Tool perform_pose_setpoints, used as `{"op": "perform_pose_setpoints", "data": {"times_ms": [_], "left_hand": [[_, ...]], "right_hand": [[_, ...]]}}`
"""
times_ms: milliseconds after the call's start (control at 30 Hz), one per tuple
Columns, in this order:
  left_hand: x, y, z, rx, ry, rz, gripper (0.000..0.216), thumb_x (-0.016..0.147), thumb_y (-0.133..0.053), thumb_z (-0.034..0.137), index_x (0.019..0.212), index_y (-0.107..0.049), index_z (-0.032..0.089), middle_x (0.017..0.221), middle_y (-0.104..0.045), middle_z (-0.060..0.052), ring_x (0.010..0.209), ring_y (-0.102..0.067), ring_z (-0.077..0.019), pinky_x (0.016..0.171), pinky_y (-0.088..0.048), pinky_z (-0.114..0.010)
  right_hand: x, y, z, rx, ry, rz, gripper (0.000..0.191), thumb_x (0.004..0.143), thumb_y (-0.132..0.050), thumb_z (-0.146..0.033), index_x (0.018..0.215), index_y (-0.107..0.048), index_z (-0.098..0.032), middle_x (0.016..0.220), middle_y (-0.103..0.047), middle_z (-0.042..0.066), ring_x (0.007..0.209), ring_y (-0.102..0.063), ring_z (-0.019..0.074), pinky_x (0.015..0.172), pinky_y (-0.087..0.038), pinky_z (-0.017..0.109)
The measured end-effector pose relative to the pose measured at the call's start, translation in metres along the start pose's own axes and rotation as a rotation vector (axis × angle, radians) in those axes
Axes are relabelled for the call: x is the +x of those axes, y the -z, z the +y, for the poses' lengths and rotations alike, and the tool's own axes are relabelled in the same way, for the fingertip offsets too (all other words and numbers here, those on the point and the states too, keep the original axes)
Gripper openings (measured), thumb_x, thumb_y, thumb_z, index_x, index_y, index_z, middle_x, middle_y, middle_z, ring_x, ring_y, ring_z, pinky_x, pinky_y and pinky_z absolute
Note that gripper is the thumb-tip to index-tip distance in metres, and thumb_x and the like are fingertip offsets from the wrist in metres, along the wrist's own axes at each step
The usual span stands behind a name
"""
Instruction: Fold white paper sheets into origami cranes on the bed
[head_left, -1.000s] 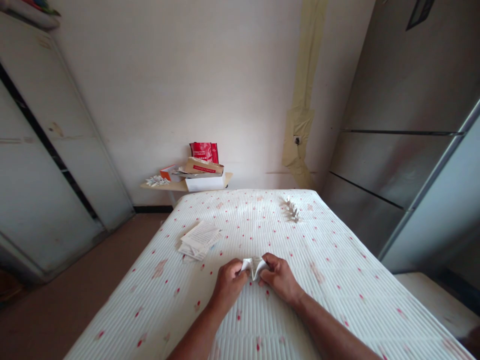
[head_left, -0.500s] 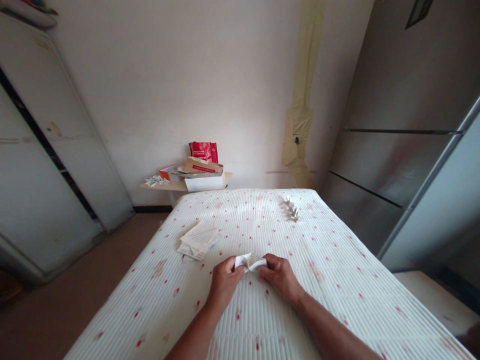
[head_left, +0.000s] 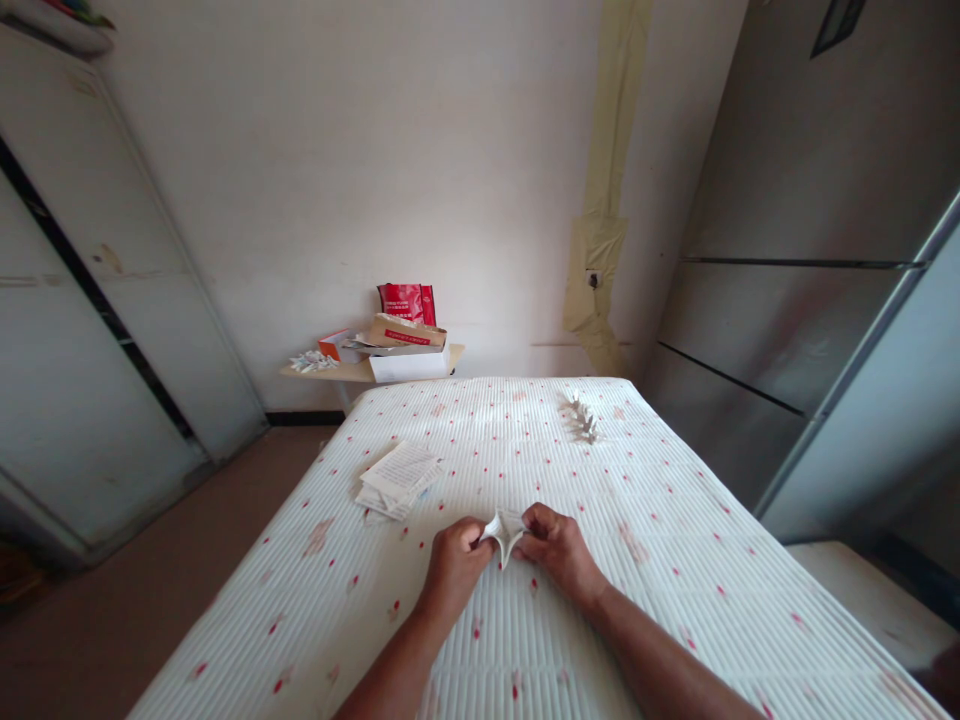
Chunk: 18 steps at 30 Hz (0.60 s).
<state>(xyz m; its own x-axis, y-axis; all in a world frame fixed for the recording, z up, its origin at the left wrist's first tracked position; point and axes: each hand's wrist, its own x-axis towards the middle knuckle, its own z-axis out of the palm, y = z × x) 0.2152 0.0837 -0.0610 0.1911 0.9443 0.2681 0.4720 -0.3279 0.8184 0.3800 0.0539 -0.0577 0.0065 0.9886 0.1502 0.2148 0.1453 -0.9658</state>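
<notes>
Between my hands is a small folded piece of printed paper, its points drawn out in a star-like shape. My left hand pinches its left side, and my right hand pinches the right side. Fingers partly cover both ends of the paper. Up and to the left, a loose stack of printed paper sheets lies on the patterned cover. Farther off to the right sits a row of small folded paper pieces.
The surface has a white ribbed cover with red spots. Behind it, a low shelf bears a white box, a red bag and a pile of white folded pieces. A grey refrigerator stands right, a cabinet left.
The folded paper has gone from a wide, flatter form to a four-pointed one, with a tip now pointing toward me. My hands have come slightly closer together.
</notes>
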Motion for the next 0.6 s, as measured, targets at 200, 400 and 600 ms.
{"op": "perform_pose_setpoints", "data": {"times_ms": [200,400,600], "left_hand": [[-0.0002,-0.0026,0.004,-0.003,-0.06,-0.004,0.019,0.064,-0.046,0.02,0.046,-0.047,0.016,0.051,-0.041,0.004,0.052,-0.04,-0.0084,0.052,-0.028,-0.018],[-0.0009,-0.0026,0.009,0.005,-0.062,-0.014,0.024,0.067,-0.046,0.022,0.044,-0.046,0.016,0.049,-0.04,0.004,0.05,-0.039,-0.0077,0.05,-0.025,-0.019],[-0.0005,-0.0021,0.009,0.023,-0.069,-0.047,0.028,0.069,-0.047,0.024,0.042,-0.044,0.016,0.049,-0.037,0.004,0.05,-0.038,-0.0078,0.05,-0.024,-0.019]], "right_hand": [[-0.0007,-0.002,0.0036,0.039,0.026,-0.086,0.01,0.072,-0.057,-0.025,0.066,-0.054,-0.018,0.057,-0.052,-0.004,0.052,-0.043,0.0087,0.05,-0.031,0.02],[-0.0008,-0.0037,0.0013,0.058,0.075,-0.102,0.013,0.073,-0.059,-0.029,0.067,-0.057,-0.018,0.058,-0.052,-0.004,0.053,-0.044,0.0092,0.051,-0.032,0.021],[-0.001,-0.004,-0.0028,0.042,0.097,-0.104,0.01,0.075,-0.055,-0.026,0.071,-0.059,-0.018,0.06,-0.052,-0.003,0.056,-0.045,0.0096,0.054,-0.034,0.021]]}}
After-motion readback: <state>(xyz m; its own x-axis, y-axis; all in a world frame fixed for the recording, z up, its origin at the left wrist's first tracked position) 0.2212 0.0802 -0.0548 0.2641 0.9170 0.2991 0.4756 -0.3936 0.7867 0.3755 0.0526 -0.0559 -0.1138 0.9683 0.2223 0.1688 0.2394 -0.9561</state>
